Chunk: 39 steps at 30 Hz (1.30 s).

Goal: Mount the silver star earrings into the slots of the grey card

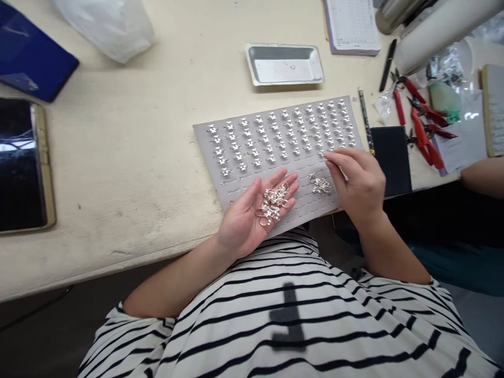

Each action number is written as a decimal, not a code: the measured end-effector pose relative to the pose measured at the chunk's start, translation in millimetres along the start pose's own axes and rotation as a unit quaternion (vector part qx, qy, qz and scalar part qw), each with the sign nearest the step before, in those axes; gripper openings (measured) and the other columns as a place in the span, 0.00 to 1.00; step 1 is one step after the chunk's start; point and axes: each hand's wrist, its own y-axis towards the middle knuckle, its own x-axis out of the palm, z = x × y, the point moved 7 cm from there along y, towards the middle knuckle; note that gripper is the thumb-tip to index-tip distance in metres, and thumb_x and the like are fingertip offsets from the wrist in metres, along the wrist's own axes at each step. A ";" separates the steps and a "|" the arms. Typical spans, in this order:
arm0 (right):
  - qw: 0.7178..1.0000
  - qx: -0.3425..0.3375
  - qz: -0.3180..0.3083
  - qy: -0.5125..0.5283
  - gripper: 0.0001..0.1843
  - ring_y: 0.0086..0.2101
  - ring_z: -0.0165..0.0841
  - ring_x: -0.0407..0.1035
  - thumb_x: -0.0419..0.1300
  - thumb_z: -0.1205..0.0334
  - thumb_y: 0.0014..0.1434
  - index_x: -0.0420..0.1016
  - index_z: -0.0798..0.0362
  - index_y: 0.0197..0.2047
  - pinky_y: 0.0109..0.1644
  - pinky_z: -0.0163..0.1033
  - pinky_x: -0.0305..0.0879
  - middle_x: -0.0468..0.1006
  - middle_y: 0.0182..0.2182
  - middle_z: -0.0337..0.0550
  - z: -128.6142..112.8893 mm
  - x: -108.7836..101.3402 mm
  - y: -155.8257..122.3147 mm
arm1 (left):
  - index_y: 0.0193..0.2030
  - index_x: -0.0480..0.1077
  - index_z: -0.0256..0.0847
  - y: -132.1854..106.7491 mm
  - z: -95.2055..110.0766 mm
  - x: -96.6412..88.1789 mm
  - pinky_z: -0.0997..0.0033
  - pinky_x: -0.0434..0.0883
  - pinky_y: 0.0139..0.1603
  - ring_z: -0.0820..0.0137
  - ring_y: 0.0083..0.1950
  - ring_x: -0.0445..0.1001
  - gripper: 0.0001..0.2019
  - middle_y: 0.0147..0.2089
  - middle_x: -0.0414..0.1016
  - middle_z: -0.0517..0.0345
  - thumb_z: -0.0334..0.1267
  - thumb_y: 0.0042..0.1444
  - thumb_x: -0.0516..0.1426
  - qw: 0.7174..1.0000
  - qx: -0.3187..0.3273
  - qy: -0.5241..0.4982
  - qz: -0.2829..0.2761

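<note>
A grey foam ring board (205, 142) lies slanted at the table's front edge, with rows of silver rings (271, 126) set in its slits. Palm up over its lower part, my left hand (252, 215) is cupped under a heap of silver rings (273, 202), fingers stretched out. My right hand (358, 184) is closed in a pinch at the right side of the board, its fingertips at a silver ring (321, 153) in the lowest filled row; the fingers partly hide it. A small loose pile of rings (321, 185) rests on the board between both hands.
Behind the board stands a shallow metal tray (287, 65). Right are a pen (365, 121), a dark flat pad (389, 160), red-handled pliers (423, 136) and a paper pad (352, 26). A phone (23, 165) lies left. Another person's arm (484, 173) shows at the right edge.
</note>
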 end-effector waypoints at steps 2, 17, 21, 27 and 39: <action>0.999 0.012 -0.010 0.045 0.16 0.47 0.40 0.79 0.64 0.70 0.66 0.80 0.45 0.54 0.54 0.46 0.76 0.85 0.47 0.47 -15.5 -7.7 2.0 | 0.67 0.72 0.35 0.7 -0.7 0.4 0.58 0.68 0.75 0.60 0.74 0.70 0.24 0.71 0.73 0.48 0.47 0.77 0.47 1.000 -0.008 -0.009 -0.004; 0.965 0.031 -0.177 0.191 0.07 0.45 0.37 0.77 0.61 0.65 0.70 0.77 0.44 0.48 0.51 0.45 0.76 0.83 0.44 0.42 -55.5 18.2 9.6 | 0.58 0.79 0.38 2.5 -2.1 -3.6 0.63 0.74 0.68 0.61 0.69 0.75 0.21 0.63 0.80 0.49 0.47 0.75 0.51 1.000 -0.001 -0.006 -0.009; 0.964 0.063 -0.166 0.197 0.08 0.40 0.34 0.78 0.61 0.66 0.69 0.76 0.43 0.47 0.46 0.42 0.76 0.84 0.40 0.38 -50.0 13.3 10.5 | 0.55 0.81 0.38 3.3 -2.0 -5.8 0.64 0.71 0.71 0.60 0.70 0.73 0.17 0.64 0.79 0.48 0.43 0.73 0.54 1.000 0.018 0.008 -0.019; 0.952 0.071 -0.181 0.235 0.09 0.39 0.32 0.78 0.62 0.67 0.69 0.78 0.43 0.49 0.44 0.40 0.74 0.85 0.40 0.37 -51.2 5.3 13.2 | 0.55 0.82 0.42 2.0 -4.2 -4.5 0.66 0.70 0.70 0.65 0.65 0.77 0.12 0.61 0.81 0.52 0.37 0.68 0.61 0.996 0.028 0.068 -0.042; 0.920 0.136 -0.182 0.320 0.08 0.38 0.33 0.77 0.66 0.62 0.66 0.80 0.42 0.49 0.43 0.41 0.76 0.83 0.39 0.38 -47.3 5.0 8.7 | 0.46 0.81 0.41 0.8 -4.1 -2.6 0.80 0.73 0.47 0.81 0.37 0.78 0.10 0.38 0.82 0.61 0.36 0.57 0.71 0.996 0.015 0.075 -0.038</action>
